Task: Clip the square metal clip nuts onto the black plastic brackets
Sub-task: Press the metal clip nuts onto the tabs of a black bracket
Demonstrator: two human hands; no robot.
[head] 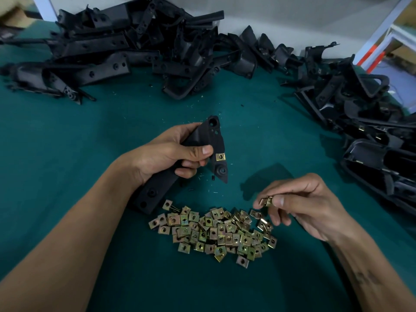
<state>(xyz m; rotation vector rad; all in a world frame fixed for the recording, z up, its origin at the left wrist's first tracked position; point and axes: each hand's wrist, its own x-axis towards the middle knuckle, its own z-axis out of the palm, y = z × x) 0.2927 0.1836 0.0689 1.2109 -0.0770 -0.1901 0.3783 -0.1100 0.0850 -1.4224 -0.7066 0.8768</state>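
Left hand (171, 152) grips black bracket (202, 140), 1 clip nut (220, 156) fitted; right hand (299, 203) pinches another nut (267, 201) above nut pile (213, 230).

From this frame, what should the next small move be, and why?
Probably bring the right hand with its pinched clip nut up to the bracket gripped by the left hand. One clip nut already sits on the bracket's edge.

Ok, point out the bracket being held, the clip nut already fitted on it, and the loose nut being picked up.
Held bracket (203, 137): head view, on its black upper body above the thumb.
Fitted clip nut (220, 156): head view, on its brass face.
Loose nut (267, 201): head view, on the metal between the pinching fingertips.
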